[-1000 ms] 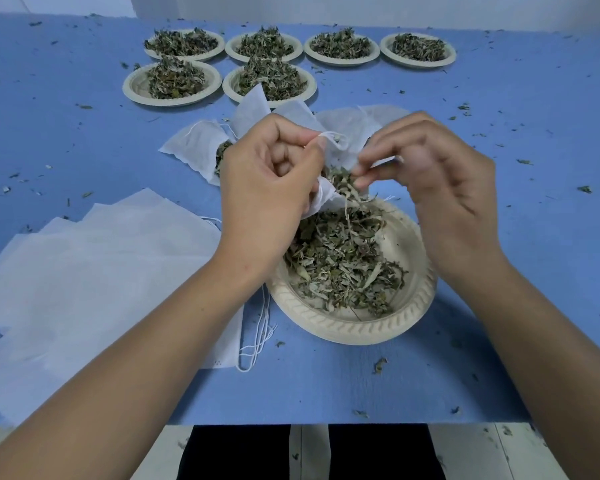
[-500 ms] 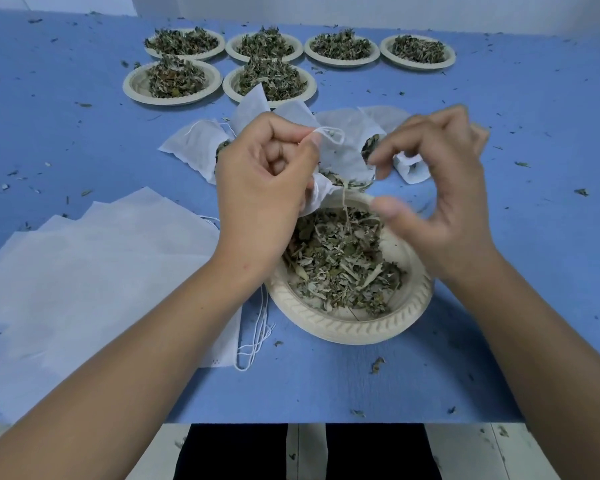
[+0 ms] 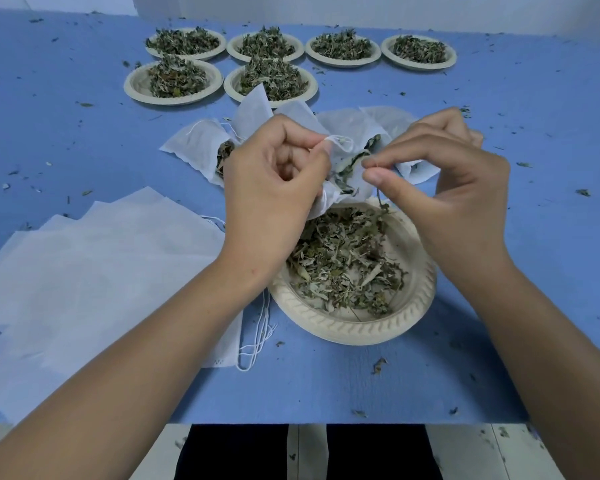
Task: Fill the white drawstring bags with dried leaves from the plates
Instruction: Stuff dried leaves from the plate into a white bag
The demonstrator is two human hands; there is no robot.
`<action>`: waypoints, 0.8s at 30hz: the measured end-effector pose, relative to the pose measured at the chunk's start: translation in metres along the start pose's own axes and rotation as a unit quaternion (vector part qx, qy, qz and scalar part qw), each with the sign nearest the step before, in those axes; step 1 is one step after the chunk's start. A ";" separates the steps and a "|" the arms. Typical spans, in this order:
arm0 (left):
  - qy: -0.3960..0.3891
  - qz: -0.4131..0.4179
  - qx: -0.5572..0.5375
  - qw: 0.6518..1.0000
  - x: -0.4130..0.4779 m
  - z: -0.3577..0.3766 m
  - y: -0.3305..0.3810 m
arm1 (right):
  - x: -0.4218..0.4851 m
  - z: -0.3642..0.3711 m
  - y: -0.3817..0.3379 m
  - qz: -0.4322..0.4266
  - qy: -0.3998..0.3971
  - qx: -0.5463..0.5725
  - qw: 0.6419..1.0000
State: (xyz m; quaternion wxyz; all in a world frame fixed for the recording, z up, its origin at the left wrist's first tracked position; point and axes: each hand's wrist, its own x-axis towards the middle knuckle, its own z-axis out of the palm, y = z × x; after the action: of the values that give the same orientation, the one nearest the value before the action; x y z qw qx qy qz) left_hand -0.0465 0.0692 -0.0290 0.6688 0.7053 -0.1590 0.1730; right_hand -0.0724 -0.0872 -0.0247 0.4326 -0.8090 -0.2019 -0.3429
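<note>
White bag [image 3: 355,184], left hand [image 3: 274,188], over plate [image 3: 361,332] rim

One white bag [image 3: 352,185], partly stuffed, hangs open right over the near plate [image 3: 361,332], half-full of dried leaves [image 3: 340,265]. Six heaped plates [image 3: 342,46] line the table's [image 3: 499,133] far edge, filled bags [image 3: 198,147] just before them, flat empty bags [image 3: 101,265] at the left edge.

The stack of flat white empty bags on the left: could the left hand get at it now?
Probably, once freed: the stack of flat white fabric bags lies beside the left forearm with nothing between, but the left hand grips a white drawstring bag.
</note>
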 end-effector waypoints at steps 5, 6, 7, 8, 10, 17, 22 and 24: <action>-0.028 0.009 0.009 1.000 0.000 0.000 -0.003 | 0.002 -0.003 0.001 0.046 0.023 0.059 0.997; -0.031 0.013 0.012 0.999 0.000 0.000 -0.003 | 0.001 -0.003 0.001 0.044 0.022 0.051 0.997; -0.031 0.016 0.014 0.999 -0.001 0.001 -0.004 | 0.001 -0.002 0.000 0.039 0.020 0.042 0.998; -0.026 0.019 0.015 0.999 -0.001 0.001 -0.004 | 0.001 -0.002 0.000 0.032 0.019 0.030 0.999; -0.009 0.024 0.012 1.000 0.000 0.001 -0.003 | 0.001 -0.002 0.001 0.011 0.009 -0.006 1.000; -0.040 0.023 -0.010 0.999 -0.002 0.002 -0.003 | -0.003 0.010 0.005 -0.075 -0.113 -0.121 0.983; 0.021 0.000 -0.027 0.999 0.004 -0.002 -0.004 | 0.001 -0.001 0.003 -0.012 -0.115 -0.041 0.992; 0.040 -0.005 -0.035 0.999 0.005 -0.004 -0.004 | 0.003 -0.006 0.004 0.000 -0.089 -0.043 0.995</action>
State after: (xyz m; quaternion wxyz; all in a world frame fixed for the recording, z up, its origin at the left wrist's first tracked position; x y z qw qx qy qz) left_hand -0.0400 0.0734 -0.0302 0.6997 0.6749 -0.1345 0.1919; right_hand -0.0702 -0.0940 -0.0226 0.3780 -0.8539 -0.2248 -0.2782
